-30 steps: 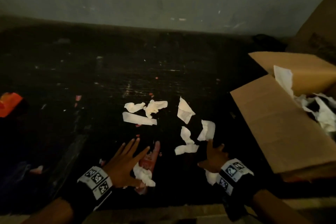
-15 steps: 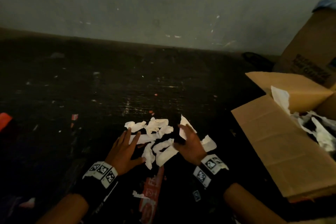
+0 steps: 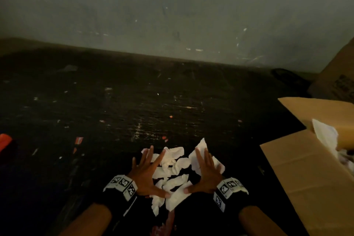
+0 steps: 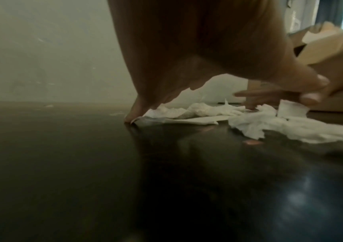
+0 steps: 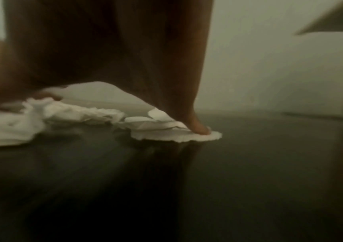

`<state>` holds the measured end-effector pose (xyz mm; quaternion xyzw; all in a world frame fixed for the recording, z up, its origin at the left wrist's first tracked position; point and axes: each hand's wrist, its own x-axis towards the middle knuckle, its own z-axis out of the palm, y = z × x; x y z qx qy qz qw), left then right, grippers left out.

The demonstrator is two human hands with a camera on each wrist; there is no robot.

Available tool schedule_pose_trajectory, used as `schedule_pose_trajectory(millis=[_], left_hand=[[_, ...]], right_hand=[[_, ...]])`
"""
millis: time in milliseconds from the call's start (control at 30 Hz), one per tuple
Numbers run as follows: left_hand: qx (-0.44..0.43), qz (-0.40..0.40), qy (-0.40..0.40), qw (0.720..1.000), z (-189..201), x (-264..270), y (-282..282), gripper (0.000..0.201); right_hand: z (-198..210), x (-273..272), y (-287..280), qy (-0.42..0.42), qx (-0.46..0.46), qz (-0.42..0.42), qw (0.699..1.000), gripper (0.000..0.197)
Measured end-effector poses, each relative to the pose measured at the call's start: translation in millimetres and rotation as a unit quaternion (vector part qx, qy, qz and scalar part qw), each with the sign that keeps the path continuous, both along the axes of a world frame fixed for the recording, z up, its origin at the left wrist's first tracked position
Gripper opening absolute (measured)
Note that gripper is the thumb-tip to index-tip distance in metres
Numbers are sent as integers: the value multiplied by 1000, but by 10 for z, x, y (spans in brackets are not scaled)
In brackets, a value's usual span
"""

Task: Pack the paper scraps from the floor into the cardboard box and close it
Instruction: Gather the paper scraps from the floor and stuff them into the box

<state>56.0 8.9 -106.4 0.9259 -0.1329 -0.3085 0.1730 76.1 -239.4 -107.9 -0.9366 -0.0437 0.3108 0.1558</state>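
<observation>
Partly done: some paper is sitting in the open cardboard box (image 3: 298, 176); the flat, spread left hand (image 3: 147, 176) and right hand (image 3: 205, 176) are pressing on floor scraps (image 3: 172, 180), grasping nothing.

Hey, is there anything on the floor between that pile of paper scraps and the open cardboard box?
Nothing visible: only bare dark floor lies between the paper scraps and the cardboard box, whose near flap folds outward towards the pile.

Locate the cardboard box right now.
Head view, right edge: the cardboard box sits open on the floor, right of the right hand and the scrap pile.
</observation>
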Motion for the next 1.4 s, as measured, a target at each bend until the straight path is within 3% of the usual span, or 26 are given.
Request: schedule_pose_trajectory(millis=[200,333,567,700,833,967,1067,1133,1200,1333,1400], left_hand=[[38,-34,-17,999,-113,59,-118,137],[-1,-45,-36,998,-177,-3,-143,128],[-36,-18,-29,999,-94,-161,-218,117],[35,7,-50,998,-97,-291,-254,99],[37,22,-54,998,-66,-424,-343,88],[17,34,-61,997,-3,-494,-391,75],[8,44,-57,997,-23,-567,-412,69],[-8,76,-110,991,-83,-625,-409,66],[-23,98,-139,985,-102,-666,-410,71],[-72,77,-79,991,5,-682,-420,94],[-109,85,-110,984,83,-712,-413,94]], right_hand=[[38,337,195,25,-35,152,987,140],[-24,269,317,6,1,234,972,130],[-28,140,356,-48,13,281,958,101],[45,3,353,-82,-1,289,954,84],[11,-122,361,-137,-14,308,941,70],[-14,-244,406,-136,20,289,948,51],[-110,-352,446,-121,111,230,959,43],[-185,-395,455,-120,157,184,963,37],[-216,-457,462,-139,161,174,961,30],[-283,-556,428,-179,201,123,955,25],[-259,-587,397,-192,199,106,955,23]])
